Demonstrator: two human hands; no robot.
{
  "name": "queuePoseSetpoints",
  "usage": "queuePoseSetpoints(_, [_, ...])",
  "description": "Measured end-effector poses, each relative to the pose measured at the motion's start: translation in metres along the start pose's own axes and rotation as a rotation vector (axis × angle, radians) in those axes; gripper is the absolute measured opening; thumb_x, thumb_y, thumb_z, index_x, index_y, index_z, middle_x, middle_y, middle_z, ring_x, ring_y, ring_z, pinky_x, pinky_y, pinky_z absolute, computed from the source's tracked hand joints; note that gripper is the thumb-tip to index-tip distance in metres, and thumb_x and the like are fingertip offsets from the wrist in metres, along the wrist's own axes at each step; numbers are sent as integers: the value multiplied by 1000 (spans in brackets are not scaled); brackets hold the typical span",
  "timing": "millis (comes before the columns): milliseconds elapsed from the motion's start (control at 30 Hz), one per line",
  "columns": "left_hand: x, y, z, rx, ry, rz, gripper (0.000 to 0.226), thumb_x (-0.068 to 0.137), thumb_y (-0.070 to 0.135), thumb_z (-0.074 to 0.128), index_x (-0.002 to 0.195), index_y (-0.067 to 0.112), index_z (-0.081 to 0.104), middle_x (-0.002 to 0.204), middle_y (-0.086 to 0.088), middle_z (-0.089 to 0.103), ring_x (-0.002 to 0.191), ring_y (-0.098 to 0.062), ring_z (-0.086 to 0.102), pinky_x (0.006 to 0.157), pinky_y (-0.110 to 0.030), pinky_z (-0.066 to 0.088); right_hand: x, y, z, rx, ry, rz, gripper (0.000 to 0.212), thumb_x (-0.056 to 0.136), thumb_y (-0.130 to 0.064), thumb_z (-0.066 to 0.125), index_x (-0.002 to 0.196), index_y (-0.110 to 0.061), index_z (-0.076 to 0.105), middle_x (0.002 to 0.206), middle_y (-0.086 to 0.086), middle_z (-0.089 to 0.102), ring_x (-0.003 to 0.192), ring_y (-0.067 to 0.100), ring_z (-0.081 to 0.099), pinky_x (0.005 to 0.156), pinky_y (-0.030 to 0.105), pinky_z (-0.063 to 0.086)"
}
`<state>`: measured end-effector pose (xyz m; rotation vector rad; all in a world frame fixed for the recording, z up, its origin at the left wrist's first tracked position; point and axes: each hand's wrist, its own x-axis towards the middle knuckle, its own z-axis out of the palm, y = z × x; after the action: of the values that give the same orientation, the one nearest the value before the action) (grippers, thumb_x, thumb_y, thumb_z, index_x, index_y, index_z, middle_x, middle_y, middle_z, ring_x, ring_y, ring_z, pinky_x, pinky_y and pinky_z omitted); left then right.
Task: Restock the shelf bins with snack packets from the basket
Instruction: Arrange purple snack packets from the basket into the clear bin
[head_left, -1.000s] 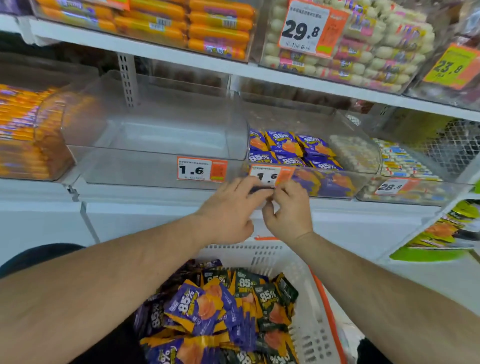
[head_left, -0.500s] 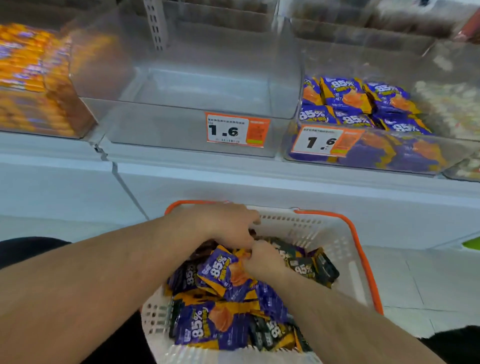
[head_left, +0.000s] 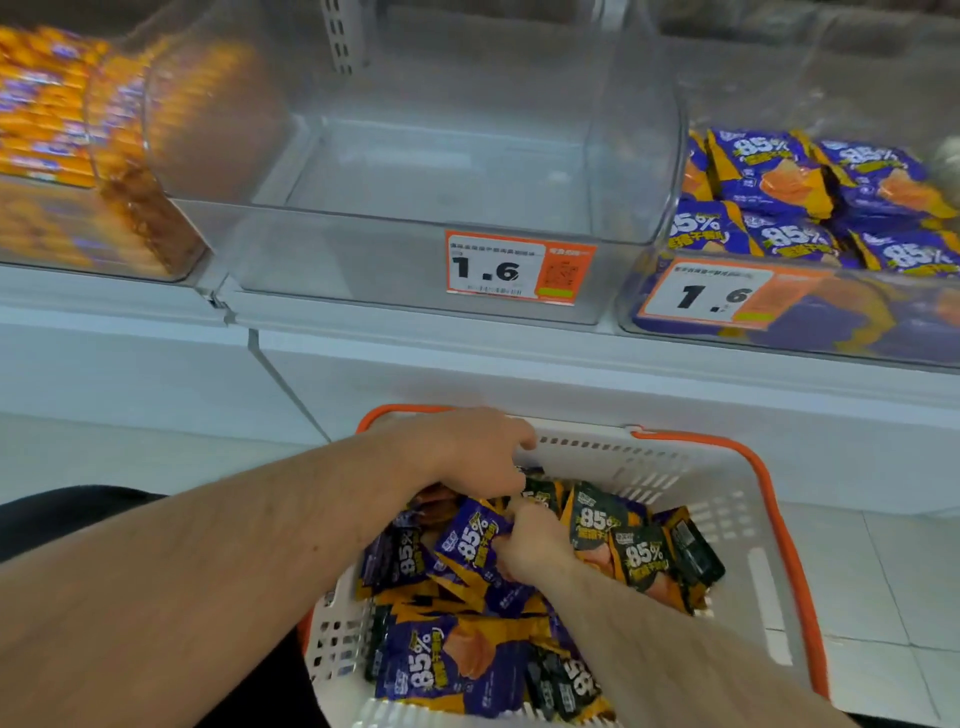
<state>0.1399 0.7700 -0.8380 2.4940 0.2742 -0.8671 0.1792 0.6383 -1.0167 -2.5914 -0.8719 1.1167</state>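
— Basket position?

— White basket with orange rim (head_left: 774, 499) low in view, below the shelf front, on pale floor tiles (head_left: 883, 582). Heaped with snack packets (head_left: 452, 660), purple-and-orange and dark green-and-orange, all marked 85%.

— Left hand?

— Left hand (head_left: 467, 452) over the basket's far left corner, back of hand upward, fingers curled down into the pile. Fingertips hidden among the packets; cannot tell whether clamped on anything.

— Right hand?

— Right hand (head_left: 530, 545) down in the middle of the pile, fingers curled and pinching the edge of a purple packet (head_left: 467, 540). Packet tilted, partly raised above its neighbours, touching them below.

— Bins?

— Three clear bins side by side on the white shelf (head_left: 519, 353). Middle bin (head_left: 441, 171) directly above the basket, transparent floor and walls showing, price tag reading 1.6 (head_left: 519, 273) on its front lip. Right bin (head_left: 779, 332) holding purple packets (head_left: 779, 208) of the same 85% kind, stacked in rows, with a second 1.6 tag (head_left: 717, 296) tilted on its front. Left bin (head_left: 130, 223) filled with orange wrapped goods (head_left: 47, 135); blurred, print unreadable.

— Anything else?

— Dark shape (head_left: 62, 514) at lower left beneath the left forearm; not identifiable.
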Motion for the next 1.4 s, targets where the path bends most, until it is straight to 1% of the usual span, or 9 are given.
queuePoseSetpoints(267, [13,22,-17,146,62,-21,51,93,36,56,139,17,44,137,-9,51,119,-28,52,94,-35,45,-47,30,-115,243,98,-60,17,85,-11,63,77,-11,48,70,6,48,65,19,49,57,28,38])
queuePoseSetpoints(400, [11,41,-24,-90,207,74,31,88,31,63,116,20,55,111,-2,65,95,-19,60,73,-26,41,-82,30,-174,578,208,-108,22,87,1,65,77,-14,53,65,14,61,58,26,63,59,40,56])
queuePoseSetpoints(567, [2,55,-36,-589,479,245,10,76,17,67,80,24,61,82,-3,71,73,-17,64,69,-30,48,-122,22,-230,779,217,-250,25,86,14,57,89,-10,56,66,7,67,57,23,63,63,42,56])
queuePoseSetpoints(767, [-26,101,-75,-953,725,383,21,90,-1,63,83,18,64,76,-3,71,61,-12,61,52,-25,54,-155,16,-263,877,908,-450,37,82,4,71,84,-24,46,71,10,64,55,24,64,51,38,56])
queuePoseSetpoints(833, [-29,121,-96,-974,820,423,19,92,3,62,85,21,65,76,0,73,59,-13,64,52,-25,55,-160,15,-269,825,1087,-478,33,85,-12,73,81,-30,47,74,11,63,59,19,67,57,39,56])
queuePoseSetpoints(900, [-25,141,-115,-994,868,461,20,93,4,60,85,22,63,72,5,72,55,-6,64,48,-21,53,-160,21,-276,686,1238,-547,24,85,-21,71,84,-33,50,86,8,62,76,1,64,68,23,52])
queuePoseSetpoints(1000, [-14,164,-136,-958,894,463,14,96,6,57,90,17,63,67,7,68,43,-1,58,41,-15,44,-159,35,-288,376,1417,-584,24,79,-28,68,97,-14,60,109,0,55,103,-10,45,87,4,35])
queuePoseSetpoints(1233, [26,178,-146,-839,846,391,13,96,11,58,106,11,67,81,-3,73,55,-10,63,57,-35,57,-152,58,-291,287,1433,-469,45,73,-35,67,112,-14,58,121,2,50,115,19,49,96,40,44])
queuePoseSetpoints(1400, [39,189,-157,-797,855,400,14,96,12,59,91,24,64,78,1,70,42,-3,54,46,-22,47,-156,48,-302,6,1485,-211,72,60,-60,66,114,-14,60,124,8,57,114,29,54,91,44,44])
